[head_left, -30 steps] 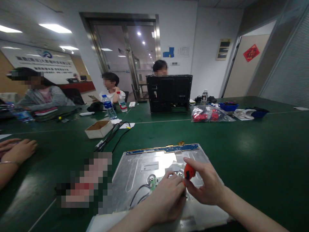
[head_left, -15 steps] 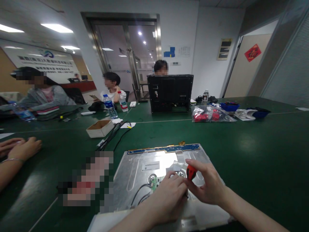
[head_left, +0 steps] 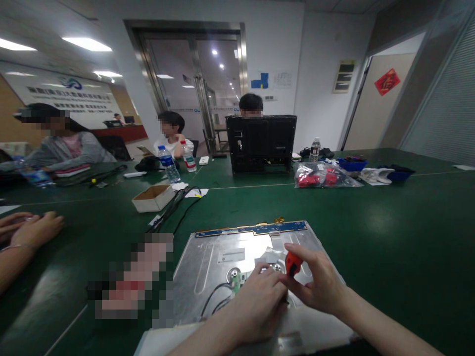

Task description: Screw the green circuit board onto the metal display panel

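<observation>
A silver metal display panel [head_left: 208, 269] lies in front of me, with a blue circuit strip [head_left: 252, 229] along its far edge. My right hand [head_left: 321, 279] pinches the red and black handle of a screwdriver [head_left: 293, 263] between thumb and fingers, above the panel. My left hand [head_left: 256, 301] rests low over the panel with curled fingers, right beside the screwdriver; whatever they grip is hidden. The screwdriver's tip is out of sight behind the hands. Left of my left hand, a small green circuit board [head_left: 236, 282] with black wires [head_left: 208, 298] sits on the panel.
A white open box [head_left: 153, 199] and black cables [head_left: 178, 205] lie beyond the panel to the left. A co-worker's hands [head_left: 33, 230] are at the left edge. Farther back stand a black monitor frame [head_left: 261, 143], bottles [head_left: 168, 164] and a plastic bag with red items [head_left: 322, 176].
The screwdriver handle has turned slightly in my right hand. Both my hands stay almost in place. The head of the person behind the monitor frame has shifted a little to the right.
</observation>
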`<state>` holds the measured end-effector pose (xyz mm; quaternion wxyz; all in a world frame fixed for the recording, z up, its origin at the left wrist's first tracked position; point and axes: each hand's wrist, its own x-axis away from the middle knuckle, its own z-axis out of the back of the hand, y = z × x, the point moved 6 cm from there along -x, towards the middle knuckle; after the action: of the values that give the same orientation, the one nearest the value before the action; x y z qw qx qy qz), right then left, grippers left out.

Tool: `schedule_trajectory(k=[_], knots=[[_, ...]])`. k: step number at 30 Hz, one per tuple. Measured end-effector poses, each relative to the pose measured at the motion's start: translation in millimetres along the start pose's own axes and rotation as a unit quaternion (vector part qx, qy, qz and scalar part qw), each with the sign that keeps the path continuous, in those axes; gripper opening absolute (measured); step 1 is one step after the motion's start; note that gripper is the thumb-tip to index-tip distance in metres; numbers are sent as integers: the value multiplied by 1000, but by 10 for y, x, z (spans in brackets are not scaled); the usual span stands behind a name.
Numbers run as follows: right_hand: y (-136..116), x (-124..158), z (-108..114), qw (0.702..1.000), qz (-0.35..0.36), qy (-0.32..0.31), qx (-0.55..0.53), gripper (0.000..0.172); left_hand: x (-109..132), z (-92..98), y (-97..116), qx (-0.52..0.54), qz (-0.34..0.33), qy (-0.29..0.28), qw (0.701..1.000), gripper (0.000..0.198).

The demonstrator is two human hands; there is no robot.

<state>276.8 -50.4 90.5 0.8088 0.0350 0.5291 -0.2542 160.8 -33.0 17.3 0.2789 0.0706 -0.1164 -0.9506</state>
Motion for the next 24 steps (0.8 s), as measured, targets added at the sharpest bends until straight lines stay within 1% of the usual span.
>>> schedule_trajectory(k=[3, 9, 14, 24], knots=[[-10, -5, 5, 1000, 1, 4, -3, 40, 5, 6, -4, -1, -4, 3, 1000, 14], [-25, -18, 28, 1000, 7, 15, -6, 38, 7, 11, -6, 12, -6, 8, 1000, 18], [-13, -15, 64, 1000, 9, 28, 8, 41, 9, 33, 10, 13, -13, 17, 1000, 19], [-32, -23, 40, 1000, 10, 20, -4, 40, 18, 16, -8, 11, -15, 11, 1000, 17]])
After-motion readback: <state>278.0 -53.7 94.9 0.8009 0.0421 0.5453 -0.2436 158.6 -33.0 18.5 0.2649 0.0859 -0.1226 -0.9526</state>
